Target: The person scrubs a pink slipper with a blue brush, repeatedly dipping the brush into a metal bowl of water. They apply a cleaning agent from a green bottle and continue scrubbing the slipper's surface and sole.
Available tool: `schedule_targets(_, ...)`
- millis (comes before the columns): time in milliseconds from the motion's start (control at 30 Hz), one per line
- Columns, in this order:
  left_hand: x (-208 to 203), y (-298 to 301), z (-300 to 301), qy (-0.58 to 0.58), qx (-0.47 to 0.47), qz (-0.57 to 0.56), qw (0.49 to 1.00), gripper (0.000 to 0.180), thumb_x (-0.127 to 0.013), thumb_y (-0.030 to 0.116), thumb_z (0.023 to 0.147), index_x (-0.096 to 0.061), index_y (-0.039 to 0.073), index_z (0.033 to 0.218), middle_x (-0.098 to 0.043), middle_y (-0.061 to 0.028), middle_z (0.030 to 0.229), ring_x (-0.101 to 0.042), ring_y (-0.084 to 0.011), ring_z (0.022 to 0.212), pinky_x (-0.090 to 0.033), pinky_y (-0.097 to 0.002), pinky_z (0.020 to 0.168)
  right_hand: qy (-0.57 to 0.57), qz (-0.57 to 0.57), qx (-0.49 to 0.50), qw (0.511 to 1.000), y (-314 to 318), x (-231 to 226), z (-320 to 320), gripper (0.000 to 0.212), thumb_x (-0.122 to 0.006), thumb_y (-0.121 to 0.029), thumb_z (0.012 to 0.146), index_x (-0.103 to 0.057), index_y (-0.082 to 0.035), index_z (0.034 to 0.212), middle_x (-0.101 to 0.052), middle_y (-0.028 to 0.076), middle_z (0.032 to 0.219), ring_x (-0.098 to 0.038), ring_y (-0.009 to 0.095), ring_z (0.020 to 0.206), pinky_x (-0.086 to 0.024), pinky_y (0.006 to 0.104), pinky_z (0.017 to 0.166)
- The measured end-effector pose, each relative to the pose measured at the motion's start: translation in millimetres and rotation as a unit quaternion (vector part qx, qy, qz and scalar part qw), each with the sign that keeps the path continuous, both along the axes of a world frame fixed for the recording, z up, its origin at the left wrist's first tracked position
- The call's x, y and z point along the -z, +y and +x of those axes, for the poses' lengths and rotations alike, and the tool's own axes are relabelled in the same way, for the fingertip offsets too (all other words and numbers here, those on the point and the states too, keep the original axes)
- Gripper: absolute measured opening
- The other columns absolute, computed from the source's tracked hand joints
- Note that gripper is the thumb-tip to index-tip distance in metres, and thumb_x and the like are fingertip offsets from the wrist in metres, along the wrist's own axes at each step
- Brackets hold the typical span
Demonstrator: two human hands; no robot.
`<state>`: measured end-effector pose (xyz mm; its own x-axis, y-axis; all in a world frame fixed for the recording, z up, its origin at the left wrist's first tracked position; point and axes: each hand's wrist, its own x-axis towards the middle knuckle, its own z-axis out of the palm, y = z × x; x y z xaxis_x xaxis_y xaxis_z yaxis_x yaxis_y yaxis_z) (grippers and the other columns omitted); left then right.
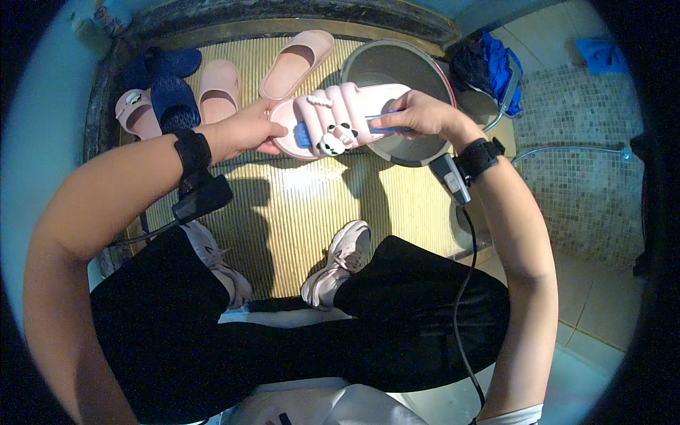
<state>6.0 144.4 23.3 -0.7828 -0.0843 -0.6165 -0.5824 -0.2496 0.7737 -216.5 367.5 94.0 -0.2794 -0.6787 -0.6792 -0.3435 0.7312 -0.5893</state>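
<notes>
A pale pink slide slipper [341, 103] with a ribbed strap and a panda ornament is held up in front of me, partly over the grey basin [393, 62]. My left hand [244, 131] pinches its left end, thumb on the footbed. Closed around the handle of a slim blue tool, which looks like a brush, is my right hand [425, 117], at the slipper's other end. The tool's blue head [304, 134] pokes out from under the strap near my left fingers. Its middle is hidden by the strap.
Beyond my hands lie two plain pink slippers [221, 88], dark blue slippers [173, 103] and another pink slipper with an ornament [137, 113]. Right of the basin sits a bundle of blue and black cloth [489, 71], near a hose [567, 149]. Ribbed yellowish matting [297, 219] covers the floor.
</notes>
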Motion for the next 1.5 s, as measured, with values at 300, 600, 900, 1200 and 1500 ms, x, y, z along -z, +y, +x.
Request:
schedule_targets(300, 2.4, -11.0, 1.7, -0.027, 0.017, -0.018, 0.999, 0.045, -0.06, 0.007, 0.09, -0.04, -0.003, 0.129, -0.061, -0.0124, 0.103, -0.066, -0.0151, 0.084, -0.058, -0.0227, 0.068, 0.07, 0.044, 0.209, 0.974, 91.7, -39.2, -77.2, 0.044, -0.078, -0.049, 0.074, -0.061, -0.009, 0.063, -0.046, -0.004, 0.05, -0.037, 0.006, 0.038, -0.023, 0.0214, 0.035)
schedule_targets(600, 3.7, -3.1, 0.3, -0.042, 0.073, -0.035, 0.996, 0.05, -0.068, 0.016, 0.086, -0.044, -0.004, 0.126, -0.064, -0.0123, 0.102, -0.067, -0.0154, 0.077, -0.058, -0.022, 0.061, 0.068, -0.036, -0.048, 0.996, 12.7, -6.5, -1.7, 0.053, -0.072, -0.054, 0.077, -0.066, -0.003, 0.067, -0.054, 0.001, 0.054, -0.051, 0.012, 0.05, -0.039, 0.0285, 0.046)
schedule_targets(900, -5.7, -14.8, 5.6, 0.016, 0.118, -0.031, 0.992, 0.05, -0.067, 0.014, 0.085, -0.046, 0.0, 0.128, -0.065, -0.0101, 0.101, -0.067, -0.0139, 0.08, -0.058, -0.024, 0.062, 0.095, -0.028, 0.122, 0.988, 66.9, -29.9, -60.2, 0.038, -0.074, -0.043, 0.08, -0.065, -0.01, 0.065, -0.05, -0.006, 0.053, -0.042, 0.003, 0.045, -0.029, 0.0198, 0.041)
schedule_targets(1200, -35.2, -11.5, 2.3, 0.215, 0.097, -0.333, 0.913, 0.033, -0.069, 0.011, 0.075, -0.055, 0.001, 0.104, -0.062, -0.013, 0.091, -0.061, -0.0187, 0.081, -0.049, -0.0315, 0.071, -0.049, -0.069, 0.084, 0.993, 54.0, -18.5, -23.1, 0.023, -0.069, -0.026, 0.088, -0.069, -0.003, 0.085, -0.063, -0.001, 0.062, -0.055, 0.004, 0.051, -0.041, 0.017, 0.048)
schedule_targets(1500, -33.4, 5.4, -2.7, 0.208, 0.093, -0.472, 0.851, 0.042, -0.065, 0.008, 0.072, -0.05, 0.0, 0.111, -0.064, -0.0238, 0.088, -0.064, -0.0391, 0.084, -0.05, -0.0417, 0.072, -0.134, -0.079, 0.123, 0.98, 102.2, -69.5, -65.6, 0.019, -0.063, -0.017, 0.089, -0.063, 0.002, 0.094, -0.063, 0.007, 0.064, -0.058, 0.011, 0.049, -0.045, 0.0207, 0.045)
